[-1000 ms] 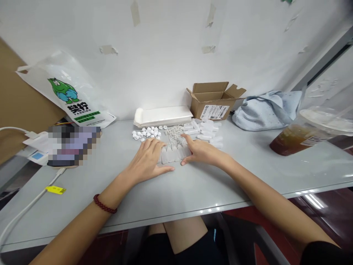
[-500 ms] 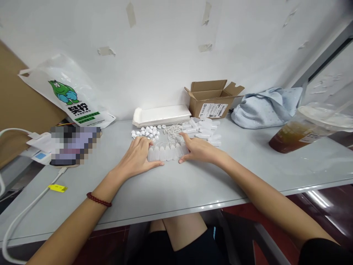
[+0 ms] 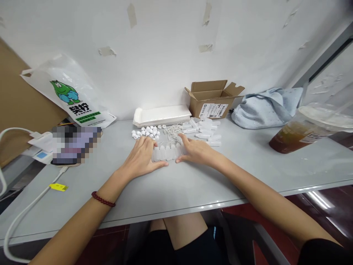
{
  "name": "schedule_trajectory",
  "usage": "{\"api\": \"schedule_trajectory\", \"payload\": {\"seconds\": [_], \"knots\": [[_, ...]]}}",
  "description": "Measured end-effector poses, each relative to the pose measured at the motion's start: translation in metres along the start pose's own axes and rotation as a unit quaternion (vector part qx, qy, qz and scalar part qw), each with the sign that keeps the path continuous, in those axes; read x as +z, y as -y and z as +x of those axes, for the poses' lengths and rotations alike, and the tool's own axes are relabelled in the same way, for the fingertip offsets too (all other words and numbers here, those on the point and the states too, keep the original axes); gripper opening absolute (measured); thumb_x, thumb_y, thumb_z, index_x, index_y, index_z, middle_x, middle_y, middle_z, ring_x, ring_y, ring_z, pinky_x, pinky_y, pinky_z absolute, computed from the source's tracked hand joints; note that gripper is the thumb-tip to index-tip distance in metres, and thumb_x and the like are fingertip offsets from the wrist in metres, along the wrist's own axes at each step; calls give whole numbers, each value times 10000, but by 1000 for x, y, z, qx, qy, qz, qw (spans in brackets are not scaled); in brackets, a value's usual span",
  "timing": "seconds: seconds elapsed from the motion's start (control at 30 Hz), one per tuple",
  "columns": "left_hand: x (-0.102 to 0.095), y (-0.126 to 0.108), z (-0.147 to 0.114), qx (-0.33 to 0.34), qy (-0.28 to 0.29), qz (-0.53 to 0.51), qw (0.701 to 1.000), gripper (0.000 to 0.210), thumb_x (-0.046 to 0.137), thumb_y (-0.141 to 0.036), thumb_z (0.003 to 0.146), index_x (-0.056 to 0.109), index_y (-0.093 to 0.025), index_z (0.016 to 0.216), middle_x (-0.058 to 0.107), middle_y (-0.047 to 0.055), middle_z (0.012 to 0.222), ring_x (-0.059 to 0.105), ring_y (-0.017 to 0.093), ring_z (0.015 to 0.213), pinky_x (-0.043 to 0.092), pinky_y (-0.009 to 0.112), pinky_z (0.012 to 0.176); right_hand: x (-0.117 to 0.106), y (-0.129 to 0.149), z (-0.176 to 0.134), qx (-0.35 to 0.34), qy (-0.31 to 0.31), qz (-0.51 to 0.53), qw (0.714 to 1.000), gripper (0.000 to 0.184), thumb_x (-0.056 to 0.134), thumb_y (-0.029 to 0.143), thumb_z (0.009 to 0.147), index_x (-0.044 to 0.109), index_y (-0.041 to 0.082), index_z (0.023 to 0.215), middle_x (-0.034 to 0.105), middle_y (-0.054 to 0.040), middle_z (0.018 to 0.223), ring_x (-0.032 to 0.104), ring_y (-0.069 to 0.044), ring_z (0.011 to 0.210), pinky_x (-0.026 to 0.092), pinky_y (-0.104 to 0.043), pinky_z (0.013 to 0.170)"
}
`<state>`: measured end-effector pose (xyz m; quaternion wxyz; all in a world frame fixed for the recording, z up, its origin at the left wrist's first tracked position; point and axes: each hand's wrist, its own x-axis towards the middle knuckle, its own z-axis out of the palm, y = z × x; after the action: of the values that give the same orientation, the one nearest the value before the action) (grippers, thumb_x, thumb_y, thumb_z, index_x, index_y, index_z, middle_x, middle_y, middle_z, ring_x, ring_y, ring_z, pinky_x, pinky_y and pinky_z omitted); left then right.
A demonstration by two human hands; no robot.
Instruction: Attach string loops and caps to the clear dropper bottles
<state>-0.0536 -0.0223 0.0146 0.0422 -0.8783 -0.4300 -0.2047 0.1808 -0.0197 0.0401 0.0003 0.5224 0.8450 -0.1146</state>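
Note:
A row of small translucent plastic tubes [image 3: 167, 153] with thin white loops at their tops lies on the grey table, squeezed together between my hands. My left hand [image 3: 143, 156] curves round the left end, its thumb along the near side. At the right end, my right hand [image 3: 197, 150] grips with the thumb in front and the fingers behind, partly hiding the end tubes. Just beyond my left hand is a scatter of small white caps [image 3: 147, 131]. White cords [image 3: 173, 131] lie heaped behind the row. More loose tubes [image 3: 204, 133] are spread beyond my right hand.
Against the wall stand a flat white stack [image 3: 162, 115] and an open cardboard box [image 3: 211, 101]. A blue cloth bag [image 3: 261, 108] and a tilted drink cup [image 3: 298, 129] are on the right. A phone [image 3: 77, 145], charging cable [image 3: 35, 202] and plastic bag [image 3: 68, 95] occupy the left.
My left hand has shifted slightly right and my right hand slightly left, so the gap between them is narrower. Less of the tube row shows between them.

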Motion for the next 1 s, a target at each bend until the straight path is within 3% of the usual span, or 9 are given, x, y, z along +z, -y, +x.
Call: {"api": "schedule_trajectory", "payload": {"seconds": [0.5, 0.77, 1.0], "knots": [[5, -6, 3, 20, -31, 40, 999, 548, 617, -625, 746, 475, -141, 958, 525, 105, 918, 464, 274, 886, 444, 410, 769, 1, -2, 0, 0, 0, 15, 1000, 956, 580, 621, 791, 180, 79, 1469, 606, -259, 1161, 629, -374, 944, 403, -339, 693], [4, 0, 3, 3, -11, -10, 1000, 542, 639, -619, 731, 464, -157, 952, 523, 93, 927, 458, 268, 896, 449, 407, 777, -12, -16, 3, -22, 53, 80, 995, 1007, 717, 507, 716, 181, 128, 1480, 640, -96, 900, 590, -248, 799, 391, -272, 630], [2, 1, 3, -4, -5, -24, 1000, 531, 650, -610, 723, 459, -166, 943, 517, 80, 932, 457, 263, 899, 447, 405, 773, -12, -16, 2, -18, 43, 67, 997, 989, 704, 517, 723, 201, 118, 1475, 626, -86, 869, 576, -234, 764, 379, -268, 621]]}}
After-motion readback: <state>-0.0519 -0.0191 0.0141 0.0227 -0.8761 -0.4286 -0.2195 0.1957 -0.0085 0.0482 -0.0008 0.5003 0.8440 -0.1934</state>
